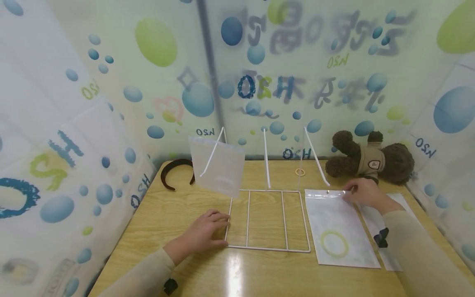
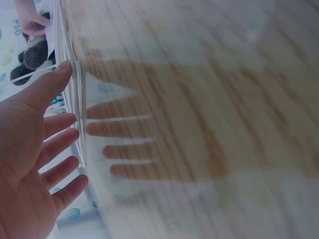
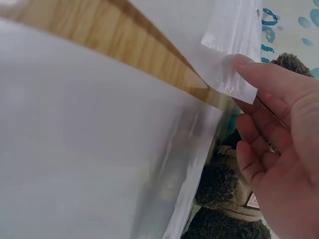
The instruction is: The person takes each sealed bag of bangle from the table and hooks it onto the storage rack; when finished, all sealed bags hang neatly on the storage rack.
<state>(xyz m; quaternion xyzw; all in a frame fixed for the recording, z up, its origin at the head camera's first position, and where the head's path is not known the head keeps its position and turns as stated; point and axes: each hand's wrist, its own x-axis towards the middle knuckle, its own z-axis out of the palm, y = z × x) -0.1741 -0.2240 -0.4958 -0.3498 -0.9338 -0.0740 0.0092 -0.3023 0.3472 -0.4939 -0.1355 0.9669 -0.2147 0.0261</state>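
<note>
My right hand (image 1: pixel 365 194) pinches the top right corner of a flat zip-lock bag (image 1: pixel 334 214), thumb on top of the zip strip in the right wrist view. Inside the bag shows a pale yellow-green ring (image 1: pixel 323 243). With fingers extended and spread, my left hand (image 1: pixel 202 233) rests at the left side of a white wire rack (image 1: pixel 267 249); its fingertips meet the wire. Three slanting prongs rise at the rack's back. From the left prong hangs another translucent bag (image 1: pixel 222 165).
Partly under the right forearm lies a further bag (image 1: pixel 397 201). A dark brown teddy bear (image 1: pixel 397 163) in a tan shirt lies at the back right. A dark headband (image 1: pixel 163 175) sits at the back left, and a small tan ring (image 1: pixel 300 175) lies behind the rack. Printed curtains enclose the table.
</note>
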